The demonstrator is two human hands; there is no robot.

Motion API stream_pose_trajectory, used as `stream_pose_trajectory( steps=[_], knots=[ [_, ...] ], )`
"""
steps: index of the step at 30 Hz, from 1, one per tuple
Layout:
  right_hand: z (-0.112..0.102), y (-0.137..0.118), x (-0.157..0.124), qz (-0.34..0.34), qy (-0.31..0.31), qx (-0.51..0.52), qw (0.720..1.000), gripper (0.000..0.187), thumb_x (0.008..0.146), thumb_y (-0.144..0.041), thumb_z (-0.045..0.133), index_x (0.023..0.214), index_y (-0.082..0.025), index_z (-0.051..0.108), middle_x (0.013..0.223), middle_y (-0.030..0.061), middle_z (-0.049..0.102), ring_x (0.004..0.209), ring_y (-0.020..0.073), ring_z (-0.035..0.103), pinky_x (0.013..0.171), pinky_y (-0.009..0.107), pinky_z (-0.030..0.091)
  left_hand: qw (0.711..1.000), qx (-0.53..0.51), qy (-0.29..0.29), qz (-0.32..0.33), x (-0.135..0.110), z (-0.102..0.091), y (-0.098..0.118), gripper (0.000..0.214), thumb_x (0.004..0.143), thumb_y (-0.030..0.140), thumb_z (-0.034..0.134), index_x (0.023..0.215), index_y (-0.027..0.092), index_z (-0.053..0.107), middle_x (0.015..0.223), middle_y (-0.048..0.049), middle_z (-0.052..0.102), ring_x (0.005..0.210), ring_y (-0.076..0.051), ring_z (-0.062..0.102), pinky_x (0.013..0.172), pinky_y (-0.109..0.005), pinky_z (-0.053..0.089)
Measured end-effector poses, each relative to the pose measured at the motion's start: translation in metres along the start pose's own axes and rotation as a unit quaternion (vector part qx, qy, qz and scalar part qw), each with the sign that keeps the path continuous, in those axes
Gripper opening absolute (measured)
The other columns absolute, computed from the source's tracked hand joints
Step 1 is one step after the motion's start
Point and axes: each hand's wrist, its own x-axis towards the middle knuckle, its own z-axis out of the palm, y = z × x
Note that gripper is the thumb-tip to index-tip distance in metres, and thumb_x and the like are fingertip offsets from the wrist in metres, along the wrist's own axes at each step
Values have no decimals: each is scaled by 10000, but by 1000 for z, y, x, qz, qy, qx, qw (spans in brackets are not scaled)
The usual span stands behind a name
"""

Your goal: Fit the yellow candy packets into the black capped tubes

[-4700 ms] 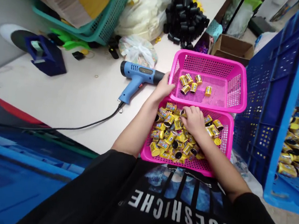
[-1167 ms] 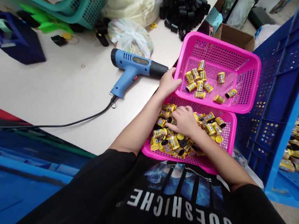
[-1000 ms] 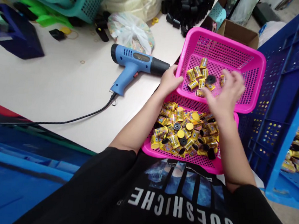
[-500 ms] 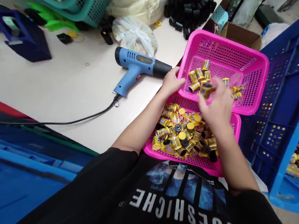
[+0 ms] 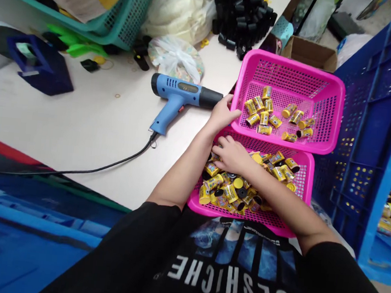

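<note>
my left hand clasps the far pink basket; my right hand, fingers curled, is among yellow canisters in the near pink basket; i can't tell if it holds one.

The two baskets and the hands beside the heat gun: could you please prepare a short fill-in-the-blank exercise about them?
1. The left hand has its grip on the rim of the farther basket, whose colour is ____.
2. The right hand is in the nearer basket, which holds ____ (more/fewer) cylinders than the other.
3. The heat gun on the table has a ____ handle.

Missing words: pink; more; blue.
</note>
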Motion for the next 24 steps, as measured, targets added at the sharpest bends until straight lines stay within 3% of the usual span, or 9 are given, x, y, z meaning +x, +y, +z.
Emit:
stream_pose_trajectory(
  steps=[3,6,9,11,13,15,17,20,24],
  knots=[
    [-23,7,-26,0,61,-30,998,348,895,-389,636,1194,-220,692,1270,138,618,1139,324,540,881,442,510,1000,0,0,-5,0,1,-1,396,733,81,630,1118,172,640,1073,-61,738,1006,-250,706,968,-411,571],
    [-58,27,-53,64,139,-26,988,384,926,-439,583,1234,-229,679,1295,137,598,1181,315,525,1001,502,458,1000,-8,-3,-7,3,6,-6,393,743,46,630,1116,169,633,1102,-49,711,1123,-282,684,1027,-457,541],
    [-87,49,-68,231,277,-28,932,486,915,-406,628,1373,-247,596,1442,155,514,1332,373,451,1068,607,378,1000,-14,-4,-10,9,13,-16,373,767,13,604,1112,154,629,1106,-39,673,1224,-322,648,1059,-508,502],
    [-90,50,-69,279,319,-17,905,581,920,-378,655,1459,-207,521,1480,196,494,1363,379,436,1099,603,361,1000,-10,-8,-8,13,17,-21,373,778,2,589,1121,145,618,1095,-39,654,1243,-337,638,1059,-525,490],
    [-77,41,-62,253,264,56,929,465,957,-365,618,1382,-179,586,1320,181,624,1235,322,550,1059,520,432,1000,1,-11,-4,16,19,-25,385,777,-3,584,1133,144,603,1080,-37,641,1229,-337,646,1050,-526,496],
    [-50,27,-49,181,123,151,964,301,997,-334,553,1225,-185,682,1114,117,715,1068,261,633,975,433,497,1000,17,-13,-1,16,18,-26,388,774,-7,572,1130,148,590,1047,-29,630,1193,-322,664,1033,-516,514],
    [-20,16,-33,119,19,170,978,314,975,-256,578,1257,-164,681,1205,125,714,1140,266,624,1008,412,485,1000,25,-12,3,15,17,-25,390,770,-15,551,1120,154,583,1019,-22,621,1165,-305,675,1023,-504,530],
    [9,10,-13,60,-37,127,989,505,916,-213,659,1411,-141,589,1404,162,626,1282,312,541,1072,444,432,1000,13,-15,6,11,13,-19,421,749,-33,540,1115,172,580,1035,-22,631,1162,-293,675,1038,-489,535],
    [1,8,-13,5,-36,41,998,362,930,-201,577,1278,-156,664,1251,154,685,1205,336,535,995,480,416,1000,-17,-14,-3,4,9,-6,444,716,-47,554,1100,175,579,1061,-44,648,1179,-306,659,1065,-487,523]
  ],
)
